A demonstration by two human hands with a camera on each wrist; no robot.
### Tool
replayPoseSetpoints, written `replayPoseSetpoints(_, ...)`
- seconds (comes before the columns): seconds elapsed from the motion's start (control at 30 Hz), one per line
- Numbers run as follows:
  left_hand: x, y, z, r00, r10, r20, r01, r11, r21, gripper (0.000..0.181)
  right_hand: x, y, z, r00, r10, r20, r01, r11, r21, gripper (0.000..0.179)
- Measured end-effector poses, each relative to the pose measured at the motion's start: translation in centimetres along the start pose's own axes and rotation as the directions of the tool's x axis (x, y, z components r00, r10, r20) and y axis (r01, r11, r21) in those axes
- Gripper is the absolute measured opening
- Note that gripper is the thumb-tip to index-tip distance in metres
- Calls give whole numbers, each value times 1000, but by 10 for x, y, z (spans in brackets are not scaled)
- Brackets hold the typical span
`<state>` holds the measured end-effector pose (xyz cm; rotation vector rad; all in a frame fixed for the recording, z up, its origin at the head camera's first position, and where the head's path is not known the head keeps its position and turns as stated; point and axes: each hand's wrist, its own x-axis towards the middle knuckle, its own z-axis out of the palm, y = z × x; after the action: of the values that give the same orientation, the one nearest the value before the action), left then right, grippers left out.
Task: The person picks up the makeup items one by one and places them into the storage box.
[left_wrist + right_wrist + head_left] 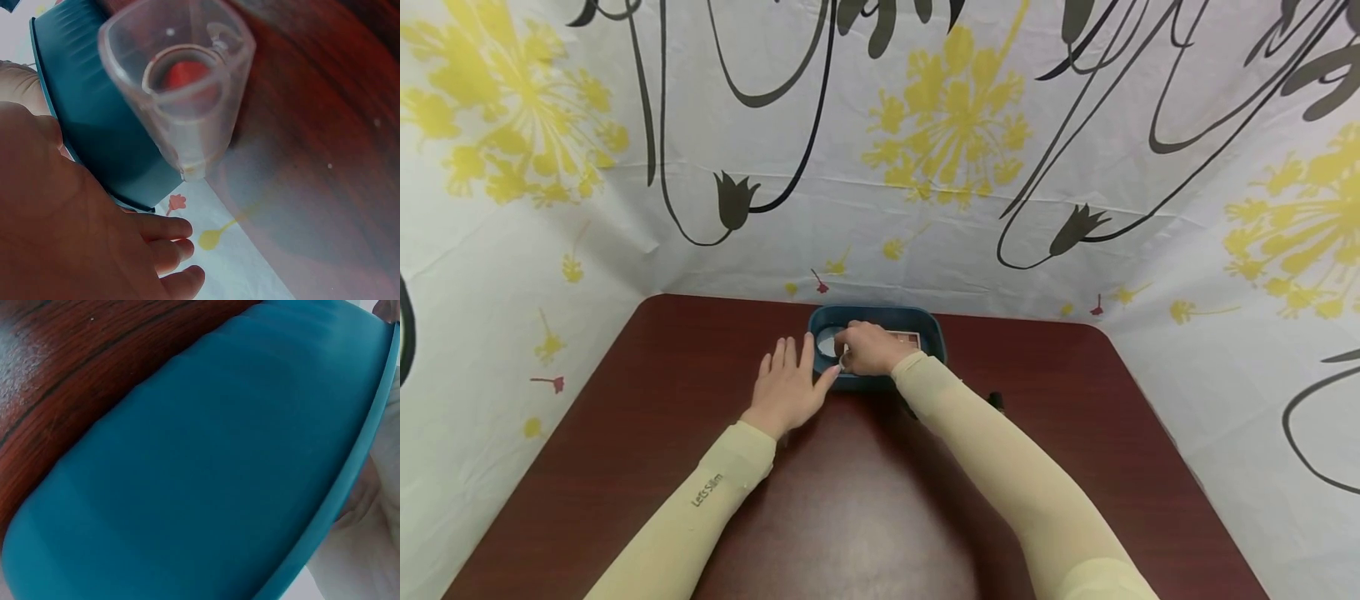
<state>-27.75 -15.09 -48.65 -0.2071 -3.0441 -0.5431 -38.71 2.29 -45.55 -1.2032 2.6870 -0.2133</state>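
My left hand (786, 390) lies with straight, spread fingers at the left front corner of a blue-teal plastic basket (880, 383). Its thumb reaches the front rim. My right hand (871, 348) dips over that rim, fingers bent down inside. Something small and whitish (845, 361) shows by its fingertips; whether they pinch it is hidden. In the basket are a round pale item (828, 341) and a palette (907, 339) of reddish squares, partly behind the right hand. The left wrist view shows a clear tapered plastic container (181, 134) with something red inside, close beside the basket wall.
A small black-capped item (996, 402) stands on the table right of the right forearm, partly hidden by it. The dark red-brown table (850, 500) ends at a white patterned cloth (820, 225) behind the basket and at both sides.
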Motion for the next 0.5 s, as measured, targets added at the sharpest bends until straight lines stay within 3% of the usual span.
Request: replayPoseSetpoints(0.5, 0, -1, 1, 1000, -2, 4, 2, 1000, 8, 85, 0, -2, 5, 999, 11, -38, -12, 1000, -17, 16)
